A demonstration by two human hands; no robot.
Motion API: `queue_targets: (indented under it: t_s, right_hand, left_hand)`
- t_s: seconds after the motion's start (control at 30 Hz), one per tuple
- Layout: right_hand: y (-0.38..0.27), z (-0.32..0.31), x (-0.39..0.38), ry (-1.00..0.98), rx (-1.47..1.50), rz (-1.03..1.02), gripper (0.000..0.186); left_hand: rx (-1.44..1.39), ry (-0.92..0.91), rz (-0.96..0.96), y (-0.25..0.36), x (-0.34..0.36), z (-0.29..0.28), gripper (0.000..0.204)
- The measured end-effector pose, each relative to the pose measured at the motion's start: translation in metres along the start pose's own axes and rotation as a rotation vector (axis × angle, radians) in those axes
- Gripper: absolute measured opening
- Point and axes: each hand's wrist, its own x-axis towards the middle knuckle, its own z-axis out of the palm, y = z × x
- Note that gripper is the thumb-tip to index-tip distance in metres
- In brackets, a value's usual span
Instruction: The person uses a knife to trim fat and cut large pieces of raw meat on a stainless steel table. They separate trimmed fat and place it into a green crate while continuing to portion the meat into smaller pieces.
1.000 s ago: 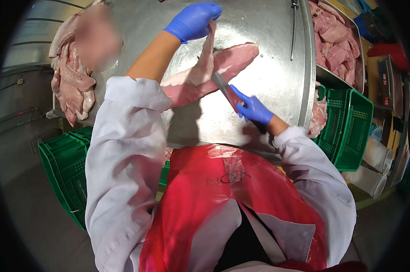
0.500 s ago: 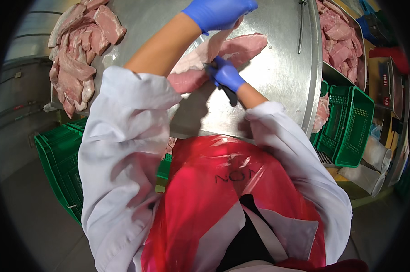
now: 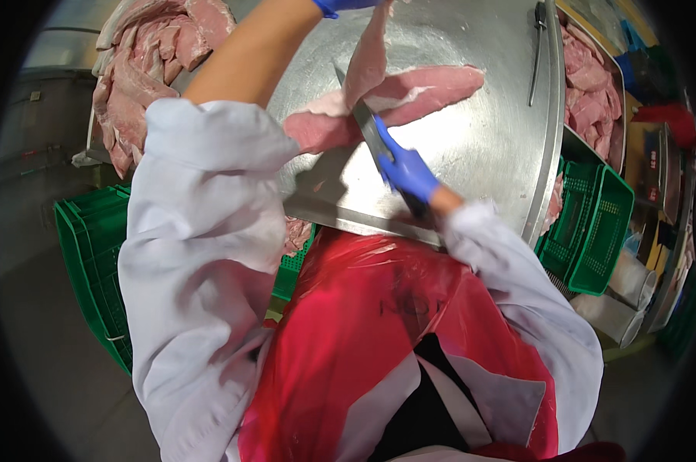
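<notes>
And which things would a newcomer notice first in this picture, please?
Probably the bright red apron, low in the middle, draws the eye first. Above it, the blue-gloved right hand holds a knife at the pink meat on the shiny metal table. A meat heap lies at the upper left, and a green crate sits at the right.

Long, flat, pink raw-meat slab [image 3: 440,88] lay slantwise at upper centre of frame, right end higher. Pale pink, thin meat strip [image 3: 368,61] stretched up from its middle to top edge. Black-handled, grey-bladed knife [image 3: 369,131] pointed up-left, blade passing behind strip.
</notes>
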Motion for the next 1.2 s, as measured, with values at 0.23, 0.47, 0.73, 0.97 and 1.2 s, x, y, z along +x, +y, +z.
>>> queue_targets:
  t_s: [0.23, 0.47, 0.73, 0.97, 1.2]
  right_hand:
    - [-0.007, 0.013, 0.103, 0.156, 0.058, -0.044, 0.065]
    - [-0.034, 0.041, -0.021, -0.095, 0.009, 0.034, 0.071]
    - [-0.044, 0.078, 0.024, -0.172, -0.47, -0.066, 0.067]
    - [-0.104, 0.109, 0.083, -0.367, -0.008, 0.065, 0.071]
    - [-0.062, 0.07, -0.003, -0.49, 0.08, 0.169, 0.07]
  left_hand:
    - [-0.477, 0.109, -0.193, 0.021, -0.005, -0.031, 0.044]
    - [0.032, 0.23, -0.058, 0.008, -0.052, -0.118, 0.023]
    - [-0.041, 0.246, -0.161, 0.015, -0.102, -0.187, 0.03]
    - [-0.32, 0.294, -0.57, 0.026, -0.256, -0.334, 0.055]
    - [-0.074, 0.419, -1.202, 0.143, -0.419, -0.46, 0.043]
